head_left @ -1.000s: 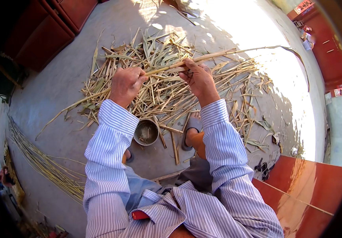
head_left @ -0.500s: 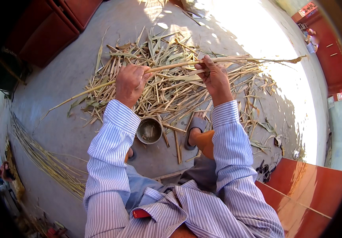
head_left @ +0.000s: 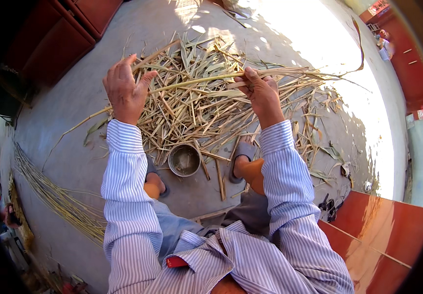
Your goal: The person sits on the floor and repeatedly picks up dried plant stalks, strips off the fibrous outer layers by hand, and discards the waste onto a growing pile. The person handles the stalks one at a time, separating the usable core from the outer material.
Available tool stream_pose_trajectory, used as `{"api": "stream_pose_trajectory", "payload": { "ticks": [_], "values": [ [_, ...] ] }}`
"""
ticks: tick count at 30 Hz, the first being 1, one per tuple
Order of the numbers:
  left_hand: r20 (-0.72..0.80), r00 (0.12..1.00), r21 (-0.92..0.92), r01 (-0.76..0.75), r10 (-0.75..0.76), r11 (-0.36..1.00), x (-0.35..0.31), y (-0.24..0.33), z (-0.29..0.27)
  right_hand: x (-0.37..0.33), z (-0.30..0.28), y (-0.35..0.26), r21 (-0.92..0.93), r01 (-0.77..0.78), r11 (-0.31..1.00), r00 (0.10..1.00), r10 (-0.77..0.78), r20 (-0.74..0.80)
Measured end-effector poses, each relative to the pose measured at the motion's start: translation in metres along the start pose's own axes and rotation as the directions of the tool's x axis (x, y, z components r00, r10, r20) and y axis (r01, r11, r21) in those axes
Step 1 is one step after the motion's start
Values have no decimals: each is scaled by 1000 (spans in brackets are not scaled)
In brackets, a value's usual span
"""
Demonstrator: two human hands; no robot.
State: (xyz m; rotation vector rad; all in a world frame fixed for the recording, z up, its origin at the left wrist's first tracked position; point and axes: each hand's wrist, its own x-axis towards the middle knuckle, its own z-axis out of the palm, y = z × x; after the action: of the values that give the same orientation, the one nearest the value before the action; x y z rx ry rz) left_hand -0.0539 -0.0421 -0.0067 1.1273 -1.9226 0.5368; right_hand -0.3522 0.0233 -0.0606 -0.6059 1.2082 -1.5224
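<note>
My right hand (head_left: 260, 90) is closed around a long dry stalk (head_left: 197, 81), pinching it between thumb and fingers. Dry leaf strips (head_left: 295, 72) trail from that grip to the right, ending in a curled brown leaf (head_left: 360, 44). My left hand (head_left: 127, 88) is open, its thumb and fingers spread. The stalk passes behind it and tapers down to the left; whether the palm touches it, I cannot tell. Close to the left fingertips shows a tan strip (head_left: 160, 54). Below both hands spreads a heap of dry stalk pieces and leaves (head_left: 197, 112).
A round metal bowl (head_left: 184, 160) stands between my feet. To the left lies a bundle of long thin stalks (head_left: 59, 196). A dark red cabinet (head_left: 54, 39) is at the far left, and a red glossy panel (head_left: 373, 230) at the lower right.
My left hand has let go of the stalk, opened and moved left. My right hand keeps its grip almost in place. The leaf tip at the right end has swung upward.
</note>
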Motion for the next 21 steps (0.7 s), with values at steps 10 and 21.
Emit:
{"api": "stream_pose_trajectory", "payload": {
  "ticks": [10,21],
  "values": [
    [472,880,-83,-16,54,996,-3,-16,-32,14,-22,-19,176,55,983,987,-27,-158],
    [760,637,-462,670,-131,580,-36,45,14,-11,27,-7,43,-3,999,998,0,62]
  ]
}}
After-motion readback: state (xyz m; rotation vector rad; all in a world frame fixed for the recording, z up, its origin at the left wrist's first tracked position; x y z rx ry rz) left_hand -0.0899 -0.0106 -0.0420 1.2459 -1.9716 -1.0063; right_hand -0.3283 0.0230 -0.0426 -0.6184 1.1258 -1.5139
